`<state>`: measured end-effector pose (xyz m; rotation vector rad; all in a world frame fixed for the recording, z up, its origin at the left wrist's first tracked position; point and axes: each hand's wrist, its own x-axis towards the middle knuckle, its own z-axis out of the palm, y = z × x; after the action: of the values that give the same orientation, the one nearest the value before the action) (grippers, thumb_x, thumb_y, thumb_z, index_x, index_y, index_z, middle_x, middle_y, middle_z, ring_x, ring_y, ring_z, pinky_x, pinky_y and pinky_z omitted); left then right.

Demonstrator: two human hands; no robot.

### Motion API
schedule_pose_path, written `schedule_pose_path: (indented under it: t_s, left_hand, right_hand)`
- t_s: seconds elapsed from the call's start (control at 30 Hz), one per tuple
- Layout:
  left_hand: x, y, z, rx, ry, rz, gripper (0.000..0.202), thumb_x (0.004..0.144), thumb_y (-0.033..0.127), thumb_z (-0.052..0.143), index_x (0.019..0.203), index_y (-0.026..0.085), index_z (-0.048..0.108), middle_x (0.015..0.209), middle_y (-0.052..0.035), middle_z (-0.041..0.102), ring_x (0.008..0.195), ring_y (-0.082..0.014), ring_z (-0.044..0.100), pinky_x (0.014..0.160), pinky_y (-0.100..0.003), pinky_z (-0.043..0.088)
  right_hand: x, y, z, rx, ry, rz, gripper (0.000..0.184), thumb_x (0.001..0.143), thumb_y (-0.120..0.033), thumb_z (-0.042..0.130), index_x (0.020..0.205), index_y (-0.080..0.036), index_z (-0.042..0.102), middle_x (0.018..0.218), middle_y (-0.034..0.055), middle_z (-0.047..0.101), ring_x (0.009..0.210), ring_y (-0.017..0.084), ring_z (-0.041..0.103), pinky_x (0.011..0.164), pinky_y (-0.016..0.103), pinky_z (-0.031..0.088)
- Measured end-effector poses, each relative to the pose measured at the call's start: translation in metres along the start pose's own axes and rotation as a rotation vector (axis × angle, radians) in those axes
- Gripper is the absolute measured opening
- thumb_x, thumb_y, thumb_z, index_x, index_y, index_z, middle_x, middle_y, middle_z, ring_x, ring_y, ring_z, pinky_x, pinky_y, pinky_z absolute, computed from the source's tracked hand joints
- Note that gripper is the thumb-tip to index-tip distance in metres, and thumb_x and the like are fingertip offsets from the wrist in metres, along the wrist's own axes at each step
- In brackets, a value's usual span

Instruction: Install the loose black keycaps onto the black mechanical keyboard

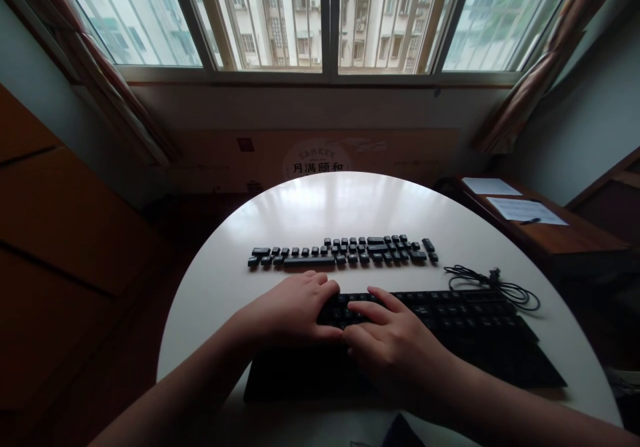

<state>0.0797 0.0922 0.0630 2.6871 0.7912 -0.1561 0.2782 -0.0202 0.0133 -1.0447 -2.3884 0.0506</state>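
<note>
A black keyboard (465,330) lies on a round white table (350,204) right in front of me. My left hand (290,307) rests on its left end, fingers curled down onto the keys. Beside it, my right hand (390,340) presses its fingertips together on the keys near the left middle. Whether either hand holds a keycap is hidden. Beyond the keyboard, several loose black keycaps (345,252) lie in rows. The keyboard's cable (493,284) is coiled at its far right corner.
A wooden side desk (545,230) with two paper sheets (523,210) and a pen stands at the right. A cardboard box (320,157) leans under the window behind the table. Wooden panels fill the left side.
</note>
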Motion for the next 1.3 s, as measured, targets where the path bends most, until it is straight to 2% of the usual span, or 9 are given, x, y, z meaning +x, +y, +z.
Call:
schedule_pose_path:
  t_s: [0.1,0.27,0.33,0.5,0.7,0.97,1.3]
  left_hand:
    - [-0.0003,-0.0011,0.0009,-0.003,0.006,-0.006,0.049,0.081,0.061,0.067,0.112,0.023,0.062,0.109,-0.0067,0.065,0.102,-0.0278,0.06,0.085,-0.036,0.046]
    - [-0.001,-0.0007,0.0002,-0.001,0.001,-0.017,0.048,0.079,0.059,0.069,0.111,0.024,0.062,0.107,-0.0064,0.065,0.1,-0.028,0.06,0.082,-0.035,0.046]
    - [-0.0014,0.0008,-0.0013,-0.001,-0.002,-0.02,0.049,0.08,0.06,0.068,0.111,0.024,0.062,0.107,-0.0066,0.065,0.101,-0.0282,0.06,0.082,-0.035,0.046]
    - [-0.003,0.0048,-0.0047,-0.004,-0.005,-0.035,0.052,0.08,0.062,0.066,0.113,0.022,0.064,0.108,-0.0073,0.065,0.101,-0.0283,0.061,0.083,-0.036,0.047]
    - [-0.0037,0.0031,-0.0029,-0.002,-0.002,-0.021,0.052,0.079,0.063,0.067,0.115,0.024,0.064,0.108,-0.0064,0.066,0.102,-0.0281,0.061,0.083,-0.036,0.047]
    - [-0.0045,0.0043,-0.004,-0.008,-0.003,-0.018,0.053,0.079,0.065,0.067,0.113,0.024,0.064,0.108,-0.0068,0.065,0.102,-0.0283,0.06,0.08,-0.034,0.046]
    - [-0.0047,-0.0001,-0.0006,-0.012,0.01,0.001,0.053,0.08,0.066,0.065,0.111,0.024,0.064,0.105,-0.0063,0.065,0.098,-0.0273,0.06,0.079,-0.035,0.046]
  right_hand:
    - [0.0009,0.0006,-0.0016,-0.017,-0.004,-0.007,0.015,0.096,-0.009,0.045,0.089,-0.018,0.054,0.079,0.0053,0.064,0.111,0.03,0.057,0.113,0.053,0.024]
    - [0.0032,-0.002,-0.0043,-0.058,0.006,-0.036,0.016,0.097,-0.01,0.046,0.084,-0.018,0.052,0.079,0.0033,0.061,0.083,0.022,0.053,0.11,0.051,0.028]
    - [0.0043,-0.0029,-0.0042,-0.043,0.018,-0.034,0.017,0.096,-0.009,0.046,0.082,-0.018,0.051,0.077,0.0028,0.059,0.078,0.021,0.049,0.108,0.049,0.03]
    - [0.008,-0.0013,-0.002,0.048,0.028,0.003,0.014,0.091,-0.009,0.046,0.082,-0.017,0.052,0.073,0.003,0.057,0.072,0.02,0.044,0.091,0.041,0.038]
    - [0.0081,0.002,-0.0021,0.114,-0.006,0.059,0.012,0.085,-0.005,0.053,0.082,-0.017,0.053,0.074,0.002,0.059,0.072,0.02,0.044,0.08,0.037,0.036]
    - [0.0086,0.0018,-0.0053,0.126,-0.023,0.066,0.016,0.083,-0.003,0.059,0.081,-0.017,0.053,0.074,0.0011,0.058,0.074,0.02,0.046,0.079,0.035,0.034]
    - [0.0081,0.0014,-0.0062,0.112,-0.036,0.017,0.013,0.085,-0.004,0.053,0.083,-0.017,0.054,0.073,0.0017,0.058,0.073,0.02,0.044,0.082,0.037,0.035]
